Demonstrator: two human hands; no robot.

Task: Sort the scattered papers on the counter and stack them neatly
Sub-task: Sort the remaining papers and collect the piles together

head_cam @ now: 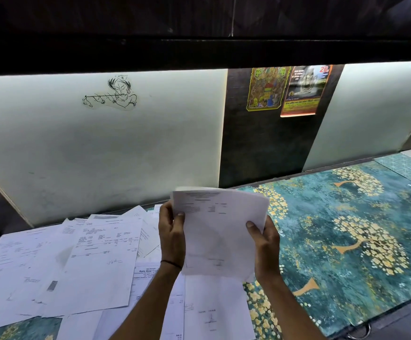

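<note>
Head view shows both hands, left hand (pixel 171 231) and right hand (pixel 264 244), clamped on a thin sheaf of white printed papers (pixel 220 231) raised above the teal, gold-flowered desk (pixel 346 241). More white printed sheets (pixel 77 261) lie scattered and overlapping at near left.

Both forearms rise from six o'clock toward twelve; left hand (pixel 172 235) and right hand (pixel 264 246) clench, thumbs forward.
</note>
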